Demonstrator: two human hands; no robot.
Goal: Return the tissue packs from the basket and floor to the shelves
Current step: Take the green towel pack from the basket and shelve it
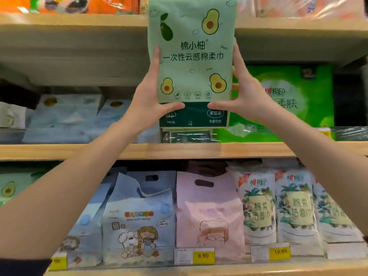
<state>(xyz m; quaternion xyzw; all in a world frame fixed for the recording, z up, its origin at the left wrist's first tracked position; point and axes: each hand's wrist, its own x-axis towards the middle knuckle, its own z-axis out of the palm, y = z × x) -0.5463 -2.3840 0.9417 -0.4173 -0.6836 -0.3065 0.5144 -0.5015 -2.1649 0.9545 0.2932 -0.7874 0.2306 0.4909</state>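
Pale green tissue pack (192, 56) with avocado print.

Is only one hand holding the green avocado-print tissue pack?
No, the left hand and the right hand both grip the green avocado-print tissue pack, one at each side.

Green avocado-print tissue pack (192, 62), upright, before shelves (59, 151)
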